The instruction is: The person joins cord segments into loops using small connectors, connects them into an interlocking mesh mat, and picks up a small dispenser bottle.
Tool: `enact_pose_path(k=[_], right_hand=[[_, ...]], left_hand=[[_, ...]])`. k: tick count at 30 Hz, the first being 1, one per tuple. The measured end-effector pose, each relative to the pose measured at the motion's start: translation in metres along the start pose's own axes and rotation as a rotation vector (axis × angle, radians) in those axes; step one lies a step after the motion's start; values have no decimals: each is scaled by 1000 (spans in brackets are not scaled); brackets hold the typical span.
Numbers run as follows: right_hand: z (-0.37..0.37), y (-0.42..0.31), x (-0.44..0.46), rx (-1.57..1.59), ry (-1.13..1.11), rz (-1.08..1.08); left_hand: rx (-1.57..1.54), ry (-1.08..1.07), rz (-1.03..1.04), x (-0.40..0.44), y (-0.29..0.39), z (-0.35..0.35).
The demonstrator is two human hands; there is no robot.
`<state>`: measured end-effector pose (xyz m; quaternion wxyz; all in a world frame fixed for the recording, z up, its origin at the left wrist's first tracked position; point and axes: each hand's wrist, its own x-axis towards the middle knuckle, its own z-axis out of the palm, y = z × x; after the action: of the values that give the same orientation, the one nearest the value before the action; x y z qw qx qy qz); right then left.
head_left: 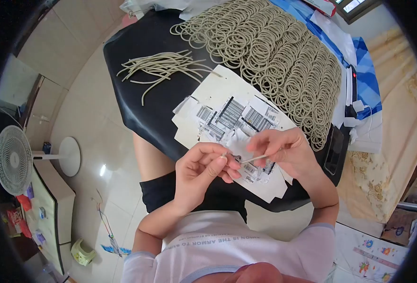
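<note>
My left hand [201, 172] is closed in a pinch, with a small pale tip showing between thumb and forefinger. A short beige cord [254, 158] runs from there towards my right hand [288, 152], whose thumb and fingers grip its other part. A small dark bit sits by the left fingertips; what it is I cannot make out. Both hands are above a white cardboard sheet [199, 127] bearing several barcode labels [231, 111]. On the black-covered table, a loose bundle of cut beige cords [163, 68] lies beyond the sheet to the left.
Rows of beige cord rings [284, 52] cover the far and right part of the table [142, 113]. A black phone [334, 148] rests at the right edge. A white fan [14, 159] stands at the left, near a low cabinet [62, 203]. A patterned curtain [378, 141] hangs at the right.
</note>
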<state>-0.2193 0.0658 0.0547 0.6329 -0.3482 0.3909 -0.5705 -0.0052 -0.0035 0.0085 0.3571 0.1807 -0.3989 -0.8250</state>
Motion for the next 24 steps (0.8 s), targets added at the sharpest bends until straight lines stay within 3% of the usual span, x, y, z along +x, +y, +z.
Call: enact_pose_path(k=[4, 7, 10, 13, 18, 24], right_hand=[[-3, -21, -2, -62, 22, 170], [-4, -16, -2, -376, 142, 242], [-6, 4, 3, -883, 135, -57], [0, 8, 7, -1180, 130, -172], [2, 21, 9, -1344, 143, -318], [1, 25, 9, -1455, 87, -370]], left_hand=[[116, 14, 3, -4, -3, -1], [276, 40, 50, -7, -8, 0], [511, 76, 134, -8, -13, -3], [702, 86, 218, -4, -15, -6], [903, 88, 425, 4, -15, -4], [900, 97, 426, 4, -19, -2]])
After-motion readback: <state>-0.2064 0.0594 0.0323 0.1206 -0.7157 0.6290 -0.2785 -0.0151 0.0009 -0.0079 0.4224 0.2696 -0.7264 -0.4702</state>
